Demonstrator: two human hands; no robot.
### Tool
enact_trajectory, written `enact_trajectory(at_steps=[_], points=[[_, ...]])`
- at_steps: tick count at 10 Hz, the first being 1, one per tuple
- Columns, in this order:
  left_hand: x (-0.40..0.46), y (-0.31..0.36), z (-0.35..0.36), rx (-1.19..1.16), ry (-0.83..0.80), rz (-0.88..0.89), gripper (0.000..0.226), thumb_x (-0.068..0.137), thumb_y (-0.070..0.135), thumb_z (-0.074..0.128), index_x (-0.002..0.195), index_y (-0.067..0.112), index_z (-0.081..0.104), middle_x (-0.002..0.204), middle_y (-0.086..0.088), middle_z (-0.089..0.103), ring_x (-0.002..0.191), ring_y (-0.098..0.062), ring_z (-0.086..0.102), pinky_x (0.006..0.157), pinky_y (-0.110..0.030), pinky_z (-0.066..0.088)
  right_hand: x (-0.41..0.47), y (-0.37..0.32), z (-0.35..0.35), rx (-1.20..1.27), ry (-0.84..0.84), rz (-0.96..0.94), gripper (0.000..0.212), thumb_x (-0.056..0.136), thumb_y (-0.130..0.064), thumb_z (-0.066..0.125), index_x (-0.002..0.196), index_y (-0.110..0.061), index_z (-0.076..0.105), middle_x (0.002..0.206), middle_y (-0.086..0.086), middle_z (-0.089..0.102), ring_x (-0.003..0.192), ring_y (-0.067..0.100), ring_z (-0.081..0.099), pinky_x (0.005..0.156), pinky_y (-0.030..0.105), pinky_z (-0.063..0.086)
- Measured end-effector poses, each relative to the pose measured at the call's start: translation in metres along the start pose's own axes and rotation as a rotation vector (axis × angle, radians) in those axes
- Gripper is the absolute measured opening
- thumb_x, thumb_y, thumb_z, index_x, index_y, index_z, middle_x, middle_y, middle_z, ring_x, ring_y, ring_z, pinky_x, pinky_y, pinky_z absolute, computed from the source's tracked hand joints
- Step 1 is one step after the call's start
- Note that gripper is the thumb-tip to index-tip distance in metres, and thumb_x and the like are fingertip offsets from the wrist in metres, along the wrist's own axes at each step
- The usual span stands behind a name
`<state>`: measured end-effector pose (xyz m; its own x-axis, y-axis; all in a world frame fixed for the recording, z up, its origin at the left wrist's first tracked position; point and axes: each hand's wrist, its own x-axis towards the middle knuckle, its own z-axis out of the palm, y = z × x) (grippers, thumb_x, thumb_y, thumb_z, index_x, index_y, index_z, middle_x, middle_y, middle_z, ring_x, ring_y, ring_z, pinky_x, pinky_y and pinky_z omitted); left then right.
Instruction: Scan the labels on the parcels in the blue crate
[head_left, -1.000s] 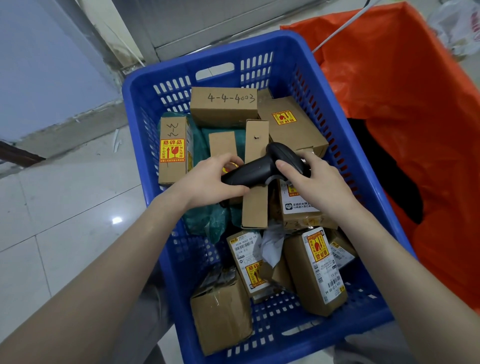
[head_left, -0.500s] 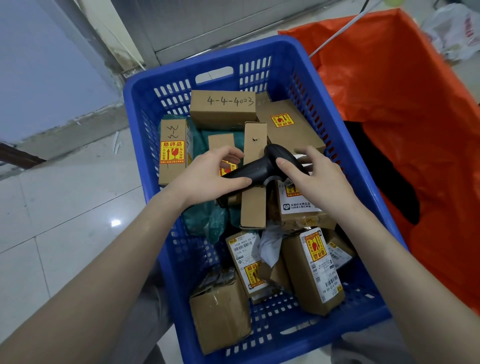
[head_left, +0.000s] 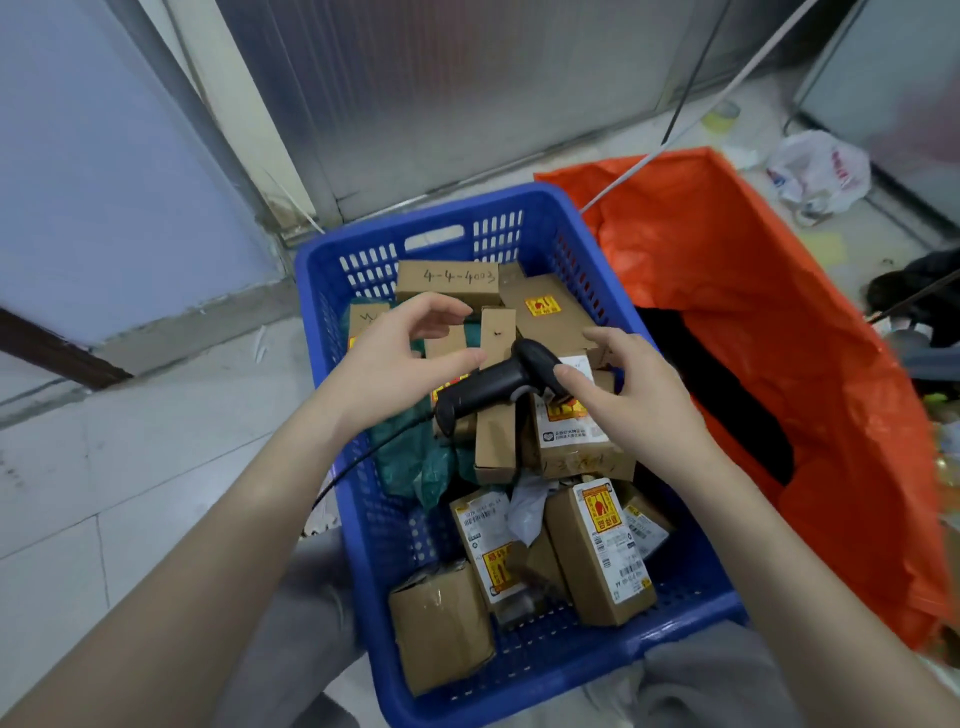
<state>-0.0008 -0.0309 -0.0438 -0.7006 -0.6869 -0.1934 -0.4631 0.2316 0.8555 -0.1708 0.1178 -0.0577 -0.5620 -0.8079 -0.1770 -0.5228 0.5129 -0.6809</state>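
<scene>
A blue crate (head_left: 332, 332) on the floor holds several brown cardboard parcels, some with white barcode labels and yellow-red fragile stickers. One parcel (head_left: 448, 279) at the back is marked "4-4-4003". Another labelled parcel (head_left: 605, 556) lies near the front. A black barcode scanner (head_left: 493, 387) hangs over the middle of the crate, its cable trailing left over the rim. My right hand (head_left: 631, 395) holds the scanner by its head, thumb on top. My left hand (head_left: 395, 358) is just above the handle with fingers spread, thumb close to it.
A large orange bag (head_left: 779, 364) stands open against the crate's right side. A green mailer bag (head_left: 410, 457) lies among the parcels. A white plastic bag (head_left: 821, 171) and litter lie on the floor at far right. Walls and a metal door stand behind.
My left hand has let go of the scanner handle and opened above it. My right hand keeps the scanner's head. The view has tilted up and pulled back.
</scene>
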Motion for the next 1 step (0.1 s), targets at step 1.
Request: enact_trajectory(at_steps=[1], points=[[-0.0171, 0.0264, -0.0119, -0.004, 0.055, 0.046, 0.031, 0.081, 0.032, 0.073, 0.108, 0.036, 0.059, 0.116, 0.019, 0.061, 0.112, -0.001, 0.057, 0.095, -0.024, 0.044, -0.0191, -0.0229, -0.0264, 0.051, 0.048, -0.025, 0.051, 0.091, -0.04, 0.058, 0.138, -0.022, 0.046, 0.14, -0.003, 0.048, 0.131, 0.014, 0.042, 0.096, 0.022, 0.031]])
